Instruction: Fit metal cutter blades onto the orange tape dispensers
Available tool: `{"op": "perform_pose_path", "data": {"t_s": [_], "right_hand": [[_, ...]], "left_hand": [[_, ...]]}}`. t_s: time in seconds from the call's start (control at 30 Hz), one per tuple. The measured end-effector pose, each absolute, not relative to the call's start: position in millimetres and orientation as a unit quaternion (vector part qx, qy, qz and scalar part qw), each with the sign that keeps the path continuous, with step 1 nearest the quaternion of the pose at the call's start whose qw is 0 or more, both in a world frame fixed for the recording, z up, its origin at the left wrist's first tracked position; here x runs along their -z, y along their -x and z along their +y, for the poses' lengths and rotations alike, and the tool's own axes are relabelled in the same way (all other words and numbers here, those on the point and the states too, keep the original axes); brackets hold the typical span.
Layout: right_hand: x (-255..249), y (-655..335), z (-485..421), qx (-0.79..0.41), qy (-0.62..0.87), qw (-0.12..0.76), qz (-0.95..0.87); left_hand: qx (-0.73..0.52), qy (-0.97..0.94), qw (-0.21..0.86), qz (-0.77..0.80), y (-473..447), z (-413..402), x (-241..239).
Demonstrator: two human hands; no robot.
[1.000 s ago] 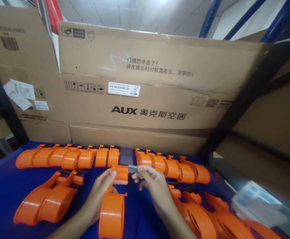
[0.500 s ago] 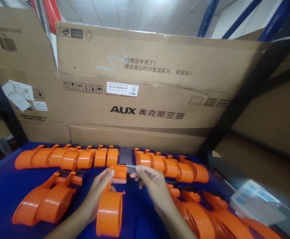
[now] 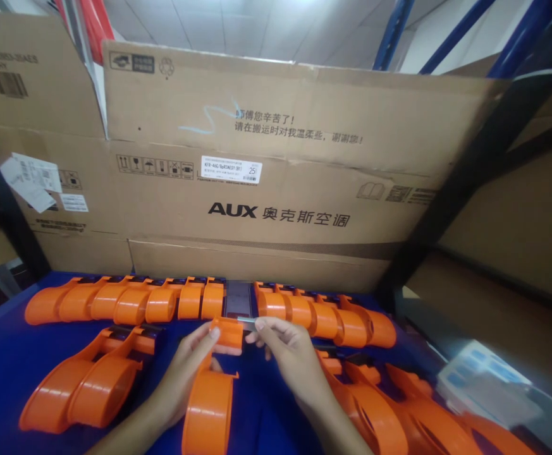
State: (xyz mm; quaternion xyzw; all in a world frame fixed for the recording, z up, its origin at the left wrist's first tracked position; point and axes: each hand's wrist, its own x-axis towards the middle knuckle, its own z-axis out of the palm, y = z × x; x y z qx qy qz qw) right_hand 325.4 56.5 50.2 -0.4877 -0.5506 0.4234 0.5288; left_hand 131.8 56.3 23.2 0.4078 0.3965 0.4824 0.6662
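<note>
My left hand (image 3: 198, 354) is closed around the flat upper part of an orange plastic tape dispenser (image 3: 208, 411), thumb on top. Its wide ring hangs below my fingers. From the right, my right hand (image 3: 291, 351) pinches a thin grey metal strip (image 3: 246, 321) between thumb and fingers. That strip meets the upper right edge of the dispenser's flat part; how far it goes in is hidden. My other right fingers are curled just beside the dispenser.
More orange dispensers with dark ends line the back left (image 3: 131, 306), back right (image 3: 325, 322), front left (image 3: 100, 395) and front right (image 3: 375, 411) of the blue surface (image 3: 259, 385). A cardboard panel (image 3: 280, 183) stands behind. A clear plastic box (image 3: 487, 385) lies at right.
The metal strip and my right fingers have shifted slightly left toward the dispenser, and less dark material shows between them. My left hand keeps its hold.
</note>
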Motion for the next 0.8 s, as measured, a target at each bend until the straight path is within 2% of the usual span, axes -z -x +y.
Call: {"op": "perform_pose_path", "data": {"t_s": [0.2,0.37,0.47,0.8], "right_hand": [[-47,-321,58,-0.404,0.507,0.552,-0.524],[-55,-324,55,-0.329,0.525,0.599,-0.507],[-57,-325,53,-0.301,0.527,0.593,-0.529],[-57,-323,52,-0.325,0.514,0.568,-0.554]], "left_hand": [[-0.49,-0.455,0.624,0.405,-134,59,-20],[-0.504,-0.441,0.609,0.425,-135,60,-14],[-0.507,-0.455,0.593,0.429,-134,61,-11],[-0.491,-0.489,0.582,0.425,-131,61,-12]]}}
